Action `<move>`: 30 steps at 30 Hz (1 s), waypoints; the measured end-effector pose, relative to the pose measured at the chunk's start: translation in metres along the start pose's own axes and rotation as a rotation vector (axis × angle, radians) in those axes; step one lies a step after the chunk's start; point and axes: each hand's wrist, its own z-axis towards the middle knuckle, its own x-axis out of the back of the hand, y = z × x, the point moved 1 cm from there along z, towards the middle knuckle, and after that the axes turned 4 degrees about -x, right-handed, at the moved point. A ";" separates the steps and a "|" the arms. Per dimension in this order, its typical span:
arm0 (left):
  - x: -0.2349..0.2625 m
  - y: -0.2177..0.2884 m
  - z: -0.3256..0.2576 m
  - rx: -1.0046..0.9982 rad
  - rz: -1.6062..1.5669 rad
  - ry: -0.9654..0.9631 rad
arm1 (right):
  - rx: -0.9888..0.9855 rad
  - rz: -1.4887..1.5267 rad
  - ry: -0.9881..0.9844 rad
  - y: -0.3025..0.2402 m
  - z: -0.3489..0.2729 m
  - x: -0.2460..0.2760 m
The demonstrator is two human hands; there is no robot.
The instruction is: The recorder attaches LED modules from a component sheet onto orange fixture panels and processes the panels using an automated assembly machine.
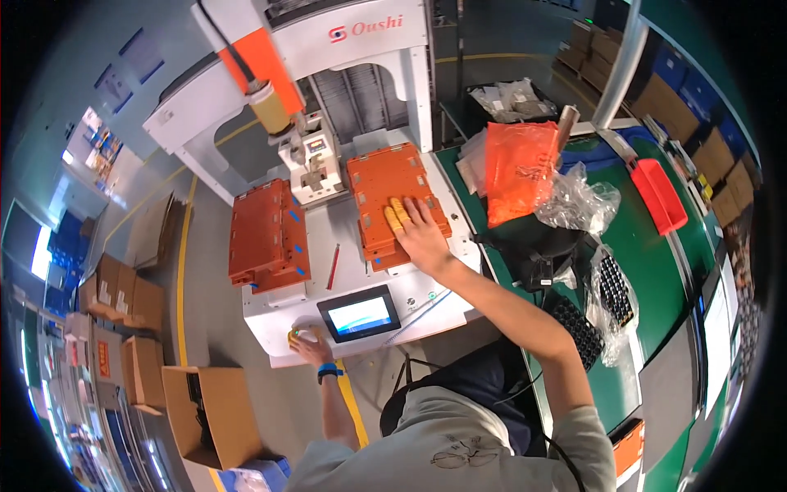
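My right hand (422, 238) lies flat on the right orange fixture block (381, 176), fingers stretched and spread, yellow covers on two of them. Down at the machine's front panel, my left hand (312, 348) rests by a small green button, its fingers apart and one tip covered in yellow. A blue band circles that wrist. Just right of the left hand is a lit touchscreen (358, 315). The left orange fixture block (261, 230), with blue tabs, sits across the white machine bed. Between the blocks hangs the machine's tool head (315, 160).
A red pen-like stick (334, 266) lies on the machine bed. The green bench (656, 287) at right carries an orange bag (518, 168), clear plastic bags (578, 201), black trays (574, 328) and a red bin (658, 197). An open cardboard box (234, 410) stands at lower left.
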 end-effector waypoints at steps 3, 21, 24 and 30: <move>0.020 0.027 0.006 -0.075 -0.028 0.148 | 0.157 -0.112 -0.070 0.017 0.020 -0.004; 0.057 0.313 0.063 0.162 -2.091 -0.567 | 0.263 0.278 0.026 -0.009 0.032 0.080; 0.051 0.319 0.063 0.203 -1.907 -0.475 | 0.172 0.169 0.030 -0.031 0.014 0.065; 0.104 0.360 0.023 0.292 -1.998 -0.603 | -0.056 0.105 0.393 -0.026 -0.052 0.093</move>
